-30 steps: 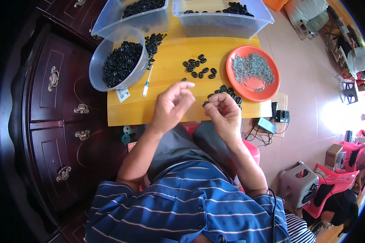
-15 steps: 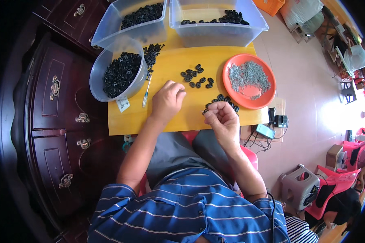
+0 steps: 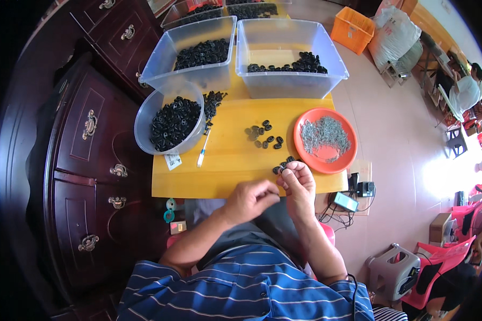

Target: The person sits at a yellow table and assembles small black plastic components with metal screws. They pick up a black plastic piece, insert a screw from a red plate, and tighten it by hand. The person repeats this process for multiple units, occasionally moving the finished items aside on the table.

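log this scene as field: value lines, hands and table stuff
left hand: curled over the table's near edge; grip unclear
right hand: pinching a small part, mostly hidden
loose black parts: beside the right hand and further back
red plate: silvery metal pieces, right side
round tub: heaped with black parts, left side
rear bins: two, clear, black parts inside

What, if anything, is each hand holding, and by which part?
The right hand seems to pinch a small black plastic-looking piece between its fingers; which part is gripped is too small to tell. The left hand shows nothing held.
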Motion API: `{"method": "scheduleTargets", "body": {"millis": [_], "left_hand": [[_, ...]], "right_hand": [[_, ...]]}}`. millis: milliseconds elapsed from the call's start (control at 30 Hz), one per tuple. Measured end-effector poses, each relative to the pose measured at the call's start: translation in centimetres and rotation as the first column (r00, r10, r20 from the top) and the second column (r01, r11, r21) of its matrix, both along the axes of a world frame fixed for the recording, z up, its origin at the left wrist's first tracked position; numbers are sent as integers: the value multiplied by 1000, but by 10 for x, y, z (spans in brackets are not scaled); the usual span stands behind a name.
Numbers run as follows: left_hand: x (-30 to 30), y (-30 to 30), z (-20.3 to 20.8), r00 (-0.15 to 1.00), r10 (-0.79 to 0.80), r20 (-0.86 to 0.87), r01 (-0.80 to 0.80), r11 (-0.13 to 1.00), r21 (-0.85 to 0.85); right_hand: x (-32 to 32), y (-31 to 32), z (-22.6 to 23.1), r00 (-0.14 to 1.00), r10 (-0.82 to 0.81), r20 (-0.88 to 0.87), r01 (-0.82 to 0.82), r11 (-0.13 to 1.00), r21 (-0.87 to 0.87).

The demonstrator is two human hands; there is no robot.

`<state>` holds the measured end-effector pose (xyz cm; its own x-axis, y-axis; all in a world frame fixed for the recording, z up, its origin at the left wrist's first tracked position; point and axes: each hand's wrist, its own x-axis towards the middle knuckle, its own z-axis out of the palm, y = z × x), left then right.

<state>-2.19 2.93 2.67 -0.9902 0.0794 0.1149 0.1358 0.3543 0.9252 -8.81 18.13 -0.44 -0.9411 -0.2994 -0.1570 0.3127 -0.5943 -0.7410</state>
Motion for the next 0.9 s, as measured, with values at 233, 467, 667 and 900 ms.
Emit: {"method": "scheduleTargets", "body": {"millis": [233, 467, 667, 900], "left_hand": [[8, 35, -7, 986, 116, -117, -99, 985, 141], [9, 40, -8, 973, 113, -204, -109, 994, 28], [8, 39, 3, 983, 59, -174, -56, 998, 20], [-1, 22, 18, 969, -88, -232, 59, 990, -129]], "right_hand": [[3, 0, 5, 986, 87, 144, -66, 988, -141], [4, -3, -4, 985, 72, 157, -36, 975, -221], [0, -1, -4, 987, 30, 161, 3, 981, -196], [-1, 0, 0, 989, 48, 138, -9, 962, -271]]}}
